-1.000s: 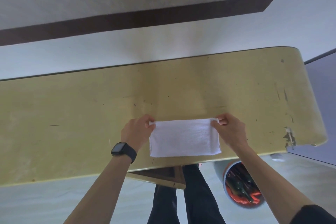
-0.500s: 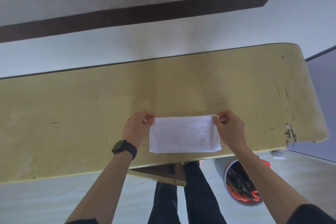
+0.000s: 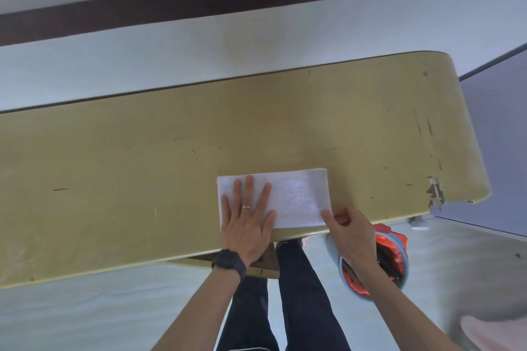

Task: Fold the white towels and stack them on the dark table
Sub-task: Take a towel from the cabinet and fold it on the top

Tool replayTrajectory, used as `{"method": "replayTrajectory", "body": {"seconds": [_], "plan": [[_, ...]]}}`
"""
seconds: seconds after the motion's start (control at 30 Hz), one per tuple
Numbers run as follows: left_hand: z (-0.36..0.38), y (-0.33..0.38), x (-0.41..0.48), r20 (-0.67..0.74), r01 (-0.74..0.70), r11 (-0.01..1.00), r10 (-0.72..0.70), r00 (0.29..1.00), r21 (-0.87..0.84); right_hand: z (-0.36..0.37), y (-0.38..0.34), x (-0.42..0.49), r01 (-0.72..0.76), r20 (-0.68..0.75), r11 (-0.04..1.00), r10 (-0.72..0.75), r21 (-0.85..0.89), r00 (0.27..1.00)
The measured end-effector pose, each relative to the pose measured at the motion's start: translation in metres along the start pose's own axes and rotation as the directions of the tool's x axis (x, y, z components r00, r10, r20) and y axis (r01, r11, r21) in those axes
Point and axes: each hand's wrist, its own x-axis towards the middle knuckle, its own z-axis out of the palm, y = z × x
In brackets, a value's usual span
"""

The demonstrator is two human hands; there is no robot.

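Your left hand (image 3: 246, 222) is down flat, fingers straight and spread, palm pressing the left half of the white towel (image 3: 296, 196). There's a thin ring (image 3: 245, 207) on one finger and a black, rounded watch (image 3: 229, 263) on the wrist. Your right hand (image 3: 350, 232) is curled at the towel's near right end, thumb on top of the cloth, pinching it right by the table edge.

The towel is a neat rectangle, long side running left to right, soft nubbly terry. It lies flat on the table (image 3: 171, 165), close to the near edge. That tabletop is a long slab, smooth olive-yellow and scuffed with small dark nicks. Its right end is rounded, and the chipped corner (image 3: 435, 191) there is ragged.

Below the edge are your legs (image 3: 302, 293) in dark trousers. Just right of them, under your right forearm, sits a round grey-blue bucket (image 3: 397, 248) with a crinkled red liner; the dark things inside I can't make out. The pale floor (image 3: 85, 316) lies underneath. Beyond the table is a pale wall with a broad dark brown band (image 3: 199, 3) across it.
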Motion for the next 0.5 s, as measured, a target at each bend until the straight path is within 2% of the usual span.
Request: {"method": "replayTrajectory", "body": {"seconds": [0.07, 0.13, 0.2, 0.27, 0.33, 0.5], "plan": [[-0.002, 0.0, 0.002, -0.001, -0.002, 1.0, 0.002, 1.0, -0.001, -0.002, -0.004, 0.0, 0.03, -0.029, 1.0, -0.03, 0.003, 0.999], [-0.009, 0.003, 0.003, -0.035, 0.006, 1.0, -0.006, 0.999, -0.001, 0.0, -0.01, 0.0, 0.171, -0.116, 0.982, -0.18, -0.08, 0.977], [-0.015, 0.006, 0.006, -0.067, 0.042, 0.999, -0.043, 0.997, -0.005, 0.011, -0.022, -0.001, 0.375, -0.156, 0.888, -0.423, -0.266, 0.892], [-0.015, 0.006, 0.01, -0.065, 0.091, 0.995, -0.093, 0.994, -0.031, 0.028, -0.031, 0.004, 0.495, -0.069, 0.753, -0.575, -0.432, 0.815], [-0.008, 0.003, 0.013, -0.038, 0.133, 0.99, -0.135, 0.99, -0.047, 0.043, -0.031, 0.013, 0.536, 0.046, 0.673, -0.601, -0.51, 0.798], [0.001, -0.007, 0.015, -0.057, 0.135, 0.99, -0.138, 0.989, -0.047, 0.053, -0.011, 0.03, 0.498, 0.129, 0.66, -0.525, -0.562, 0.841]]}}
